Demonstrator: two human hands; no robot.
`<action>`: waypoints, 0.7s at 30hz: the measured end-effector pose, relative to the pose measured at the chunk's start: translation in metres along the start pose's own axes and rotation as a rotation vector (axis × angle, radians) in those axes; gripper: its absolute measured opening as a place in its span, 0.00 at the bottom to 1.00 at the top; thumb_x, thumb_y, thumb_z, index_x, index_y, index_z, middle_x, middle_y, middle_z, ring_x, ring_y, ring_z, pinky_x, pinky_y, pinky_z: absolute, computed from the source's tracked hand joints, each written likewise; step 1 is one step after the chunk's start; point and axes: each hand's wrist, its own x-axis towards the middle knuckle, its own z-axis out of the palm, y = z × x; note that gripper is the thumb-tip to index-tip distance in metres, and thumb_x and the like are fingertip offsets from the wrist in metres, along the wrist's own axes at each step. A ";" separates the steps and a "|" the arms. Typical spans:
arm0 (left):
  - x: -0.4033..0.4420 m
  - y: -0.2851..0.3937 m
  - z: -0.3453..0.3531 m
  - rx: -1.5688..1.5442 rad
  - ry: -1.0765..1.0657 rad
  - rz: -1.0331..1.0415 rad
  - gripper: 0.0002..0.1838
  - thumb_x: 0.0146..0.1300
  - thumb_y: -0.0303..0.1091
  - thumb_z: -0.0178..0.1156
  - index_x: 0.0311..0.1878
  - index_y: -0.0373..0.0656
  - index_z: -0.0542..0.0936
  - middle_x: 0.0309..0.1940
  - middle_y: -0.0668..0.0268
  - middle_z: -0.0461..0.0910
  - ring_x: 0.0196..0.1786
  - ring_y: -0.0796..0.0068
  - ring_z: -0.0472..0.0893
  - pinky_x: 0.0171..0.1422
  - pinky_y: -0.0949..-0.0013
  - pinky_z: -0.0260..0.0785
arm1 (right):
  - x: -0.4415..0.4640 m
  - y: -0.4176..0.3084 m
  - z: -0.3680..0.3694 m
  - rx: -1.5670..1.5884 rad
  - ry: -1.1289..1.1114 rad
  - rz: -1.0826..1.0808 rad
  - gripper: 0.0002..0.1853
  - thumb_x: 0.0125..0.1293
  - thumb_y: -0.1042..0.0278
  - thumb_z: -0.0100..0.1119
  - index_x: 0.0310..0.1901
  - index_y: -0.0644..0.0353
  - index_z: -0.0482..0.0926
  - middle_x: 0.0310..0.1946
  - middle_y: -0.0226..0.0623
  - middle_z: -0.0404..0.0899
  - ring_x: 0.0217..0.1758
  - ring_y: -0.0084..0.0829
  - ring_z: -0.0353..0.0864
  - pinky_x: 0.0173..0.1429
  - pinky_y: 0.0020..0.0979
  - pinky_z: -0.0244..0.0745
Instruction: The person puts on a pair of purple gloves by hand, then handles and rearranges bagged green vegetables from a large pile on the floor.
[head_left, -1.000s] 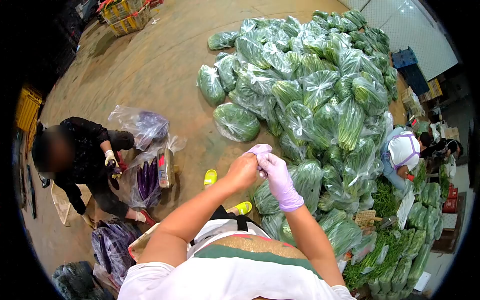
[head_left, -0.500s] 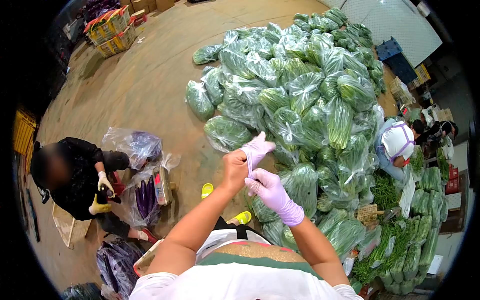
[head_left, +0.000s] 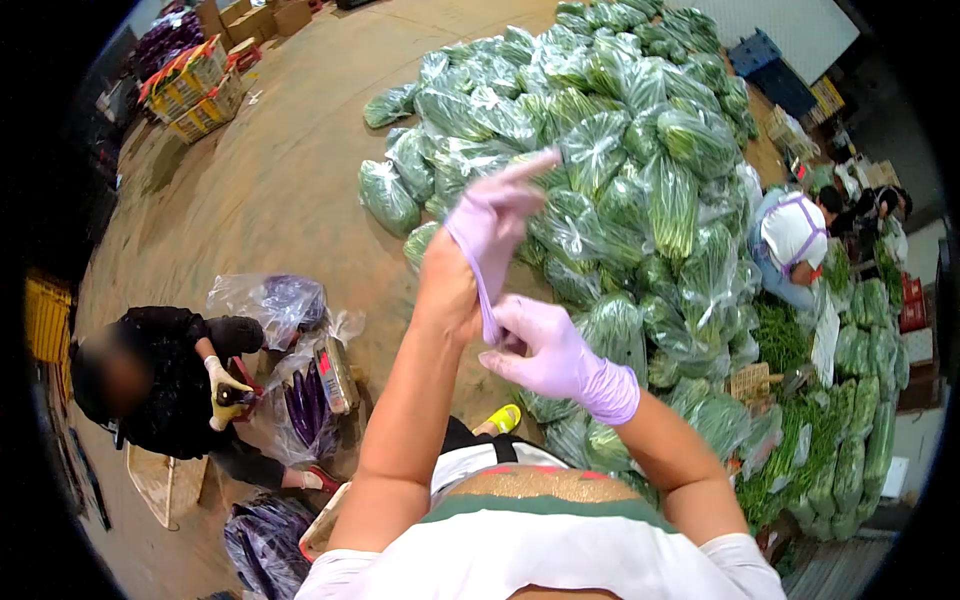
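My left hand [head_left: 490, 215] is partly inside a thin lilac glove [head_left: 485, 295], its fingers stretched forward and blurred by motion. Bare skin shows at the back of this hand and the wrist. My right hand [head_left: 552, 348] wears a matching glove that reaches past the wrist. Its thumb and fingers pinch the cuff of the left glove and draw it taut towards my body. Beyond both hands lies a large heap of clear bags of green vegetables [head_left: 590, 150].
At the left a co-worker [head_left: 160, 370] in dark clothes bends over bagged eggplants [head_left: 308, 405] beside a scale [head_left: 338, 375]. Another person [head_left: 792, 235] works at the right near loose greens [head_left: 785, 450]. Yellow crates [head_left: 195, 95] stand at the far left.
Both hands appear larger and farther apart. The left glove's cuff is stretched longer, and the left fingers reach higher. The view has shifted slightly; the left co-worker's hands have moved closer together.
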 end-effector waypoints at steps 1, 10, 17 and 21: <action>0.008 -0.004 -0.004 0.060 0.035 0.074 0.10 0.65 0.31 0.46 0.45 0.41 0.72 0.54 0.63 0.70 0.45 0.80 0.67 0.55 0.76 0.57 | 0.002 -0.004 -0.001 -0.066 0.002 -0.092 0.11 0.44 0.76 0.62 0.27 0.64 0.69 0.21 0.31 0.65 0.22 0.20 0.66 0.26 0.22 0.64; 0.078 -0.048 -0.100 0.538 0.177 0.234 0.09 0.59 0.30 0.44 0.31 0.40 0.74 0.25 0.65 0.75 0.30 0.75 0.72 0.38 0.71 0.63 | 0.006 0.005 0.003 -0.077 -0.022 0.026 0.11 0.42 0.80 0.58 0.29 0.64 0.68 0.23 0.31 0.63 0.21 0.19 0.64 0.26 0.22 0.63; 0.058 -0.056 -0.074 0.259 0.270 0.317 0.12 0.66 0.36 0.40 0.39 0.39 0.71 0.29 0.55 0.77 0.29 0.61 0.75 0.40 0.61 0.67 | 0.011 0.006 0.011 -0.049 -0.032 0.051 0.11 0.43 0.80 0.57 0.30 0.63 0.68 0.24 0.34 0.65 0.21 0.23 0.66 0.27 0.24 0.65; 0.048 -0.029 -0.043 -0.235 0.140 0.057 0.16 0.67 0.41 0.40 0.40 0.37 0.71 0.39 0.52 0.77 0.32 0.65 0.76 0.49 0.58 0.65 | 0.011 0.013 0.013 -0.079 -0.035 0.124 0.11 0.44 0.79 0.56 0.33 0.63 0.70 0.28 0.37 0.70 0.24 0.28 0.73 0.30 0.26 0.69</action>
